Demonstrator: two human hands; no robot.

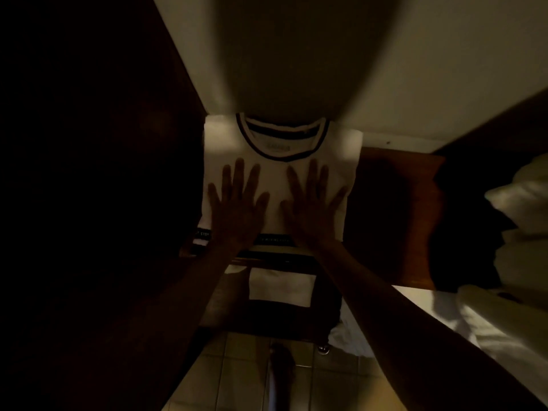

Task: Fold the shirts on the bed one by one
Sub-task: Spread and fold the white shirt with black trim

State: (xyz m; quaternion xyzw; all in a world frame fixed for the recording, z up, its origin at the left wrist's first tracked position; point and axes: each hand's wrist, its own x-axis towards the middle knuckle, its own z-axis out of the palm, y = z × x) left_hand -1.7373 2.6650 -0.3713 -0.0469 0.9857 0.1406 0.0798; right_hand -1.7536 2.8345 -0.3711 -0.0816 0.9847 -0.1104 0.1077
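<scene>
A: What does the shirt look like?

B: White, folded into a neat rectangle, with a round neckline trimmed in a dark band at its 12 o'clock edge. A small label sits inside the collar, too blurred to read. The light is dim, so any finer detail is lost.

A: Where is it lying?

B: On top of a stack of folded clothes, at the middle of the view. Under its 6 o'clock edge a dark strip with small pale lettering shows, and below that another white folded piece. What carries the stack I cannot tell; a reddish-brown wooden surface lies at 3 o'clock of the shirt.

A: Any boxes or baskets?

B: None that I can make out. At 3 o'clock, well apart, there is the bed with rumpled white fabric on it.

A: And the hands?

B: Both lie flat on the shirt, palms down. The left hand covers its 8 o'clock part, the right hand its 4 o'clock part. The fingers are straight and spread, pointing toward the collar at 12 o'clock, and they press on the cloth without gripping it. The fingertips stop just short of the dark neckline band.

A: Anything below?

B: A tiled floor at 6 o'clock.
</scene>
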